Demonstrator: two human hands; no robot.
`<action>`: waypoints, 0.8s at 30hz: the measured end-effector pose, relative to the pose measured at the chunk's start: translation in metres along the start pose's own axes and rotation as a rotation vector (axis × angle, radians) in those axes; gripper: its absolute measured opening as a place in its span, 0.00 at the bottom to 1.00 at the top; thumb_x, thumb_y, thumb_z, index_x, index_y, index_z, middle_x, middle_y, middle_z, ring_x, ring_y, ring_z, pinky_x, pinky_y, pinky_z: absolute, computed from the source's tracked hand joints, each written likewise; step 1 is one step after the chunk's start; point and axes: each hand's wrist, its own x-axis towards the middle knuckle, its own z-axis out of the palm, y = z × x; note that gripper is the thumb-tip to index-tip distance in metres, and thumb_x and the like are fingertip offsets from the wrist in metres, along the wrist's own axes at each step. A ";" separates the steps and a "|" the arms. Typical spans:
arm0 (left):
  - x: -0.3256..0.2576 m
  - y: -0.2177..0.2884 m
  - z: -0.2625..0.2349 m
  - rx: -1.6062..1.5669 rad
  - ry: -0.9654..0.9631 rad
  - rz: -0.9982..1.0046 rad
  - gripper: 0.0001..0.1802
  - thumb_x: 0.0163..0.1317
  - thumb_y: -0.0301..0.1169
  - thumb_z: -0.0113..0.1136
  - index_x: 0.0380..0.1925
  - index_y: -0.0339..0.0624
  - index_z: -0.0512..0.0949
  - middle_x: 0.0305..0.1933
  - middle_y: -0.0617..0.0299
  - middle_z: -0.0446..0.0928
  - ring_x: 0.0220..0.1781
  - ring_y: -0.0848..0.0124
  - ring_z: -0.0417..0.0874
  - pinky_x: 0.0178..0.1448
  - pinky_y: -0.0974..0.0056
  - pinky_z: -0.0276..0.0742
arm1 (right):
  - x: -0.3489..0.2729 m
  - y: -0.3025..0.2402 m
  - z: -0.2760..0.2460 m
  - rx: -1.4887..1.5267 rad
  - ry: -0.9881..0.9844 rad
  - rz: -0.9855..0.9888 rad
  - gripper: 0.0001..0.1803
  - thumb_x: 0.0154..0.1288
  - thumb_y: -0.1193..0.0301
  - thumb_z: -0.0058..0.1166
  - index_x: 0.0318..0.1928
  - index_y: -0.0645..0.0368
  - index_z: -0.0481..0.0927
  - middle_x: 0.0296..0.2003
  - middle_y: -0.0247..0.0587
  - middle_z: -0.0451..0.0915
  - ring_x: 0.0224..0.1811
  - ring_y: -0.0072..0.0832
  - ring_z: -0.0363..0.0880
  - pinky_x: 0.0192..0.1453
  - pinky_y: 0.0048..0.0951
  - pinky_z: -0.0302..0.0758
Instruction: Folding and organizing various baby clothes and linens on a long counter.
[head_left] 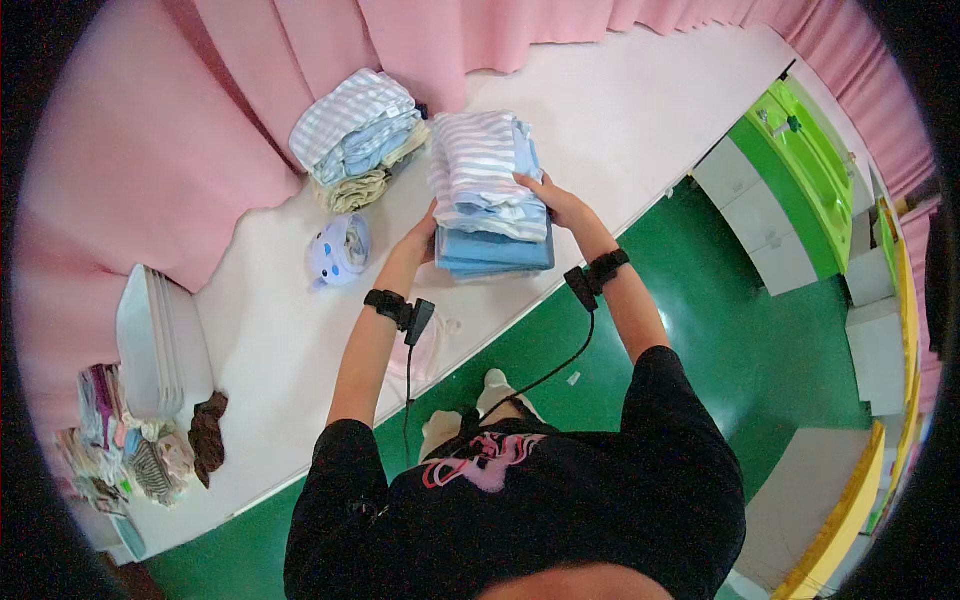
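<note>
A stack of folded clothes (478, 165), with a white-and-grey striped piece on top and light blue ones below, stands between my hands near the table's front edge. Beneath its near side is a see-through plastic bin (495, 272) with blue folded cloth in it. My right hand (552, 198) grips the stack's right side, its thumb over the top pieces. On the opposite side my left hand (427, 238) presses against the stack and bin; its fingertips are partly hidden.
Another pile of folded clothes (358, 130) lies at the far left, with a pale blue animal-faced pouch (330, 255) nearer. White nested bins (150, 345) and small rolled garments (140, 450) sit at the table's left end. Pink curtains (220, 150) border the table (610, 110); a green sink unit (800, 170) is right.
</note>
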 end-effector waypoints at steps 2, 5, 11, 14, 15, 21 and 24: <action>-0.017 0.003 0.025 0.030 0.023 0.102 0.43 0.47 0.64 0.39 0.54 0.40 0.55 0.54 0.53 0.62 0.52 0.63 0.66 0.53 0.61 0.64 | -0.013 0.009 -0.002 0.047 -0.018 -0.071 0.52 0.44 0.42 0.49 0.58 0.62 0.41 0.55 0.52 0.53 0.54 0.37 0.59 0.54 0.35 0.62; -0.017 -0.004 0.018 -0.224 -0.188 0.055 0.45 0.47 0.59 0.46 0.56 0.38 0.50 0.54 0.52 0.60 0.53 0.65 0.65 0.52 0.62 0.65 | -0.026 0.032 0.005 0.360 -0.175 -0.143 0.38 0.54 0.46 0.39 0.56 0.60 0.53 0.52 0.43 0.63 0.51 0.29 0.64 0.54 0.30 0.63; -0.082 0.016 0.031 -0.137 0.059 0.287 0.47 0.46 0.50 0.56 0.56 0.37 0.43 0.55 0.53 0.56 0.53 0.65 0.63 0.52 0.62 0.65 | -0.054 0.017 0.033 0.410 -0.076 -0.215 0.35 0.57 0.50 0.38 0.57 0.61 0.52 0.52 0.44 0.62 0.51 0.32 0.64 0.54 0.31 0.63; -0.143 0.026 0.012 -0.130 0.099 0.422 0.44 0.47 0.47 0.55 0.55 0.34 0.45 0.54 0.53 0.58 0.52 0.66 0.64 0.50 0.65 0.65 | -0.067 -0.005 0.076 0.380 -0.212 -0.285 0.37 0.56 0.50 0.40 0.57 0.63 0.49 0.53 0.47 0.60 0.52 0.34 0.63 0.53 0.31 0.64; -0.174 0.029 0.004 -0.126 0.139 0.461 0.42 0.48 0.46 0.55 0.55 0.34 0.47 0.53 0.53 0.59 0.51 0.66 0.65 0.50 0.65 0.66 | -0.090 -0.024 0.110 0.352 -0.236 -0.330 0.38 0.55 0.50 0.41 0.57 0.64 0.48 0.53 0.47 0.59 0.52 0.34 0.62 0.53 0.31 0.64; -0.345 0.011 -0.057 -0.149 0.338 0.677 0.35 0.50 0.41 0.53 0.52 0.32 0.54 0.49 0.52 0.64 0.50 0.68 0.67 0.50 0.66 0.65 | -0.173 -0.052 0.265 0.250 -0.324 -0.428 0.25 0.61 0.60 0.35 0.53 0.65 0.59 0.49 0.43 0.65 0.50 0.29 0.65 0.53 0.28 0.63; -0.430 -0.021 -0.072 -0.165 0.489 0.742 0.35 0.50 0.41 0.53 0.53 0.32 0.53 0.50 0.54 0.63 0.50 0.69 0.66 0.52 0.67 0.63 | -0.215 -0.045 0.331 0.418 -0.607 -0.276 0.25 0.61 0.61 0.35 0.54 0.65 0.58 0.50 0.43 0.65 0.51 0.27 0.64 0.54 0.25 0.61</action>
